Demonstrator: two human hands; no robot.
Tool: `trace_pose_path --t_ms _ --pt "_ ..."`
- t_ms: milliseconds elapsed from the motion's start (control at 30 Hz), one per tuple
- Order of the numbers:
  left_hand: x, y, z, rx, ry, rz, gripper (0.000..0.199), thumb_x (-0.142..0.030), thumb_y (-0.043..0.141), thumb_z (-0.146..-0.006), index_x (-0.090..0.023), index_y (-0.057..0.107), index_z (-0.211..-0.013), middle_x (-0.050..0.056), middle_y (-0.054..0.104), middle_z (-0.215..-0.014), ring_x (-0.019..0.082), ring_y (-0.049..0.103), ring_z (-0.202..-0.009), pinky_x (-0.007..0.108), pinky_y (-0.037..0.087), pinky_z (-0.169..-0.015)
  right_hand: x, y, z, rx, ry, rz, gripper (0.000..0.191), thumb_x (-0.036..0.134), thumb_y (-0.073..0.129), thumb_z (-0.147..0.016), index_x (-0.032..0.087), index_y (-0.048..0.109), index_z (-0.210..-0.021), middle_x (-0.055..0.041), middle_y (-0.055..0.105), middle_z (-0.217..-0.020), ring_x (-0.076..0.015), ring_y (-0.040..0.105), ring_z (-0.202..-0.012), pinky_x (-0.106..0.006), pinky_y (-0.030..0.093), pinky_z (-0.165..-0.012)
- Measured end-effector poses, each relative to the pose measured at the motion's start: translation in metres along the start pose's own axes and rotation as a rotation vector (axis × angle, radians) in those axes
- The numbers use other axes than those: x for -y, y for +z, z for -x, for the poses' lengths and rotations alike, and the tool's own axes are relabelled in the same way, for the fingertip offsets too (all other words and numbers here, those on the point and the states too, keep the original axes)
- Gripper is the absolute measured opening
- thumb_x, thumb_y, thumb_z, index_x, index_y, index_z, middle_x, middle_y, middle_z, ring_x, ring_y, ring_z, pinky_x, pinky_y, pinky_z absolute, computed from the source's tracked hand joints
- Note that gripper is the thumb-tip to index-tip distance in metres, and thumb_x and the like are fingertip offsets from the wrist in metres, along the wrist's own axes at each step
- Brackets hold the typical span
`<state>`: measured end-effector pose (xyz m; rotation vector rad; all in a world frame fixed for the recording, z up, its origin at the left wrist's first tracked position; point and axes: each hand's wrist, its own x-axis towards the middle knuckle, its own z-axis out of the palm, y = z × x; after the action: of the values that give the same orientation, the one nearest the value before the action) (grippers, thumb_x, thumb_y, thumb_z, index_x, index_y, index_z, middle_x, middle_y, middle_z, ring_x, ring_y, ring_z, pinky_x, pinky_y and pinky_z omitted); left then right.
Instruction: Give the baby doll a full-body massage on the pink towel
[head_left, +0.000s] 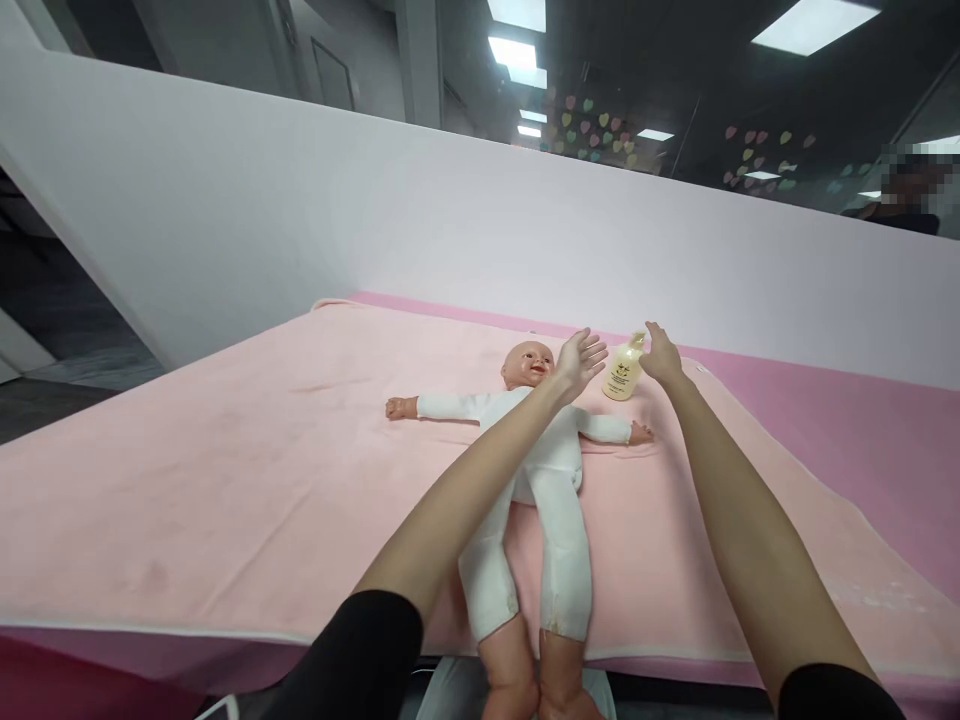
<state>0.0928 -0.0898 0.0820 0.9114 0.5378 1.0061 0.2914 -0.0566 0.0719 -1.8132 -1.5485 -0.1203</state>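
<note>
A baby doll (551, 440) with a white cloth body lies face up on a pink towel (247, 450), arms spread and feet towards me. Over the doll's shoulder, beside its head, my left hand (581, 364) is open with the palm turned up and the fingers stretched out. A pale yellow pump bottle (622, 374) with dark print stands upright by the doll's arm. My right hand (661, 355) is at the bottle's pump top, fingers apart; whether it touches the pump I cannot tell. Neither hand holds anything that I can see.
A pink padded surface (840, 430) shows beyond the towel on the right. Behind it rises a low white wall (465, 230) with dark glass above, bearing heart stickers (592, 130). A person (911, 195) appears at the far right in the glass.
</note>
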Motion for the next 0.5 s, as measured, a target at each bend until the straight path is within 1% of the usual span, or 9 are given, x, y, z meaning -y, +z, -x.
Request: trace_pose_path --t_ms 67,133,233,333,433,500 --pt "0.002 0.018 -0.020 -0.049 -0.070 0.166 0.063 -0.048 0.036 -0.085 -0.009 0.037 -0.134 0.016 0.038 -0.141 0.020 0.041 -0.127 0.028 0.038 -0.100 -0.007 0.004 -0.005 0.069 -0.028 0.052 0.075 0.005 0.046 -0.059 0.012 0.038 -0.133 -0.0122 0.036 -0.142 -0.0272 0.028 -0.133 -0.045 0.033 -0.105" --pt "0.005 0.030 -0.035 -0.064 -0.079 0.290 0.070 -0.053 0.035 -0.084 -0.008 0.031 -0.138 0.016 0.035 -0.143 0.020 0.036 -0.131 0.028 0.036 -0.102 -0.013 0.006 -0.008 0.103 -0.076 0.111 0.073 0.005 0.046 -0.060 0.012 0.038 -0.132 -0.0132 0.037 -0.141 -0.0280 0.028 -0.133 -0.046 0.033 -0.104" --pt "0.010 0.041 -0.051 -0.061 -0.070 0.399 0.076 -0.056 0.033 -0.084 -0.005 0.024 -0.140 0.017 0.029 -0.146 0.019 0.030 -0.134 0.027 0.031 -0.105 -0.019 0.006 -0.010 0.124 -0.149 0.187 0.069 0.006 0.046 -0.061 0.013 0.042 -0.130 -0.0139 0.047 -0.133 -0.0293 0.040 -0.125 -0.045 0.039 -0.098" --pt "0.016 0.048 -0.062 -0.069 -0.093 0.427 0.076 -0.056 0.034 -0.084 -0.006 0.022 -0.141 0.018 0.026 -0.147 0.020 0.025 -0.136 0.031 0.028 -0.107 -0.021 0.004 -0.010 0.118 -0.099 0.229 0.067 0.007 0.046 -0.063 0.018 0.044 -0.129 -0.0118 0.056 -0.122 -0.0285 0.053 -0.110 -0.043 0.043 -0.088" --pt "0.021 0.053 -0.071 -0.087 -0.106 0.428 0.075 -0.055 0.034 -0.085 -0.006 0.022 -0.141 0.018 0.025 -0.147 0.021 0.022 -0.137 0.034 0.023 -0.110 -0.017 0.004 -0.008 0.080 -0.059 0.242 0.064 0.008 0.046 -0.065 0.021 0.046 -0.127 -0.0101 0.062 -0.112 -0.0268 0.058 -0.099 -0.040 0.045 -0.082" --pt "0.024 0.055 -0.077 -0.102 -0.100 0.439 0.077 -0.056 0.034 -0.084 -0.005 0.022 -0.140 0.018 0.023 -0.148 0.022 0.021 -0.137 0.034 0.020 -0.111 -0.014 0.005 -0.005 0.062 -0.063 0.236 0.061 0.009 0.045 -0.067 0.021 0.046 -0.127 -0.0106 0.062 -0.112 -0.0262 0.058 -0.097 -0.039 0.045 -0.080"
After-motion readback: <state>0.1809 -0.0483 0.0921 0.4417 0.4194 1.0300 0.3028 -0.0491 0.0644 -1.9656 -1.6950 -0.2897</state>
